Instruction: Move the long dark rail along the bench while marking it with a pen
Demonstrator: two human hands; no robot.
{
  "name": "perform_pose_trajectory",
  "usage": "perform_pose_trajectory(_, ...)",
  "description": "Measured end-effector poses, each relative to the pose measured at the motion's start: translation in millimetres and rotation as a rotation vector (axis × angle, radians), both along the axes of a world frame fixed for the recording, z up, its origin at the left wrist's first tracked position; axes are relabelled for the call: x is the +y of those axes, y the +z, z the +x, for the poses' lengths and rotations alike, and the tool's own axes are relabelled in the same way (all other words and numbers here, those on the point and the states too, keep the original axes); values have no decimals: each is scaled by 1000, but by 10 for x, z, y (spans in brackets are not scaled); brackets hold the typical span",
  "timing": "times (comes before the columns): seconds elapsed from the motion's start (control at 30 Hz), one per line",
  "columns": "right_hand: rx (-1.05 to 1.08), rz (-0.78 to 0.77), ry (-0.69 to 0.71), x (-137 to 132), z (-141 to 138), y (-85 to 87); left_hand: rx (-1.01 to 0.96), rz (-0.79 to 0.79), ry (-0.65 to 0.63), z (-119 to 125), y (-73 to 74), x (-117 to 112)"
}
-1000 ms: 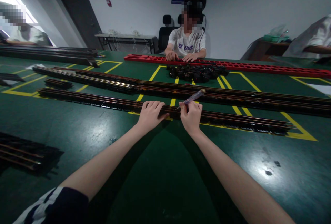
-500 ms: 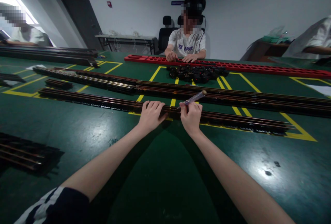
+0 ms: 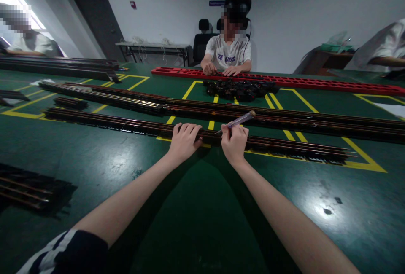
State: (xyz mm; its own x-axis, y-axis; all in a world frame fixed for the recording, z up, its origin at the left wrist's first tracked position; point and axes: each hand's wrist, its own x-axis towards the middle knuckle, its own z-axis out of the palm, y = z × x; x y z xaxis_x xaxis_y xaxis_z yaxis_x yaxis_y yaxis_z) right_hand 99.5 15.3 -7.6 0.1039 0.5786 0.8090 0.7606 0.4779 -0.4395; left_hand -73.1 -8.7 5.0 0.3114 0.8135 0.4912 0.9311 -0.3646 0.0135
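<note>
A long black strip with copper-coloured rails (image 3: 300, 146) lies across the table in front of me. My left hand (image 3: 185, 139) is closed over its middle, fingers on the far side and thumb on the near side. Just to the right, my right hand (image 3: 234, 141) is wrapped round a screwdriver (image 3: 241, 119) with a clear, purplish handle. The screwdriver slants, its handle end up to the right and its thin tip down at the strip between my hands. Whether the tip touches the strip I cannot tell.
Behind the strip lie more long railed strips (image 3: 284, 124) and a heap of small black parts (image 3: 240, 89). A person sits across the green table (image 3: 202, 215) at a long red rack (image 3: 316, 83). Another railed bundle (image 3: 31, 189) lies at the near left.
The screwdriver's handle end has shifted slightly to the right. Both hands stay at nearly the same place on the strip.
</note>
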Motion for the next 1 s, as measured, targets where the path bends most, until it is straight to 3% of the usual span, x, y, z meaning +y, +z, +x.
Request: perform_pose_trajectory(1.0, -21, -27, 34, -40, -18, 39, 26, 16, -3, -12, -17, 3)
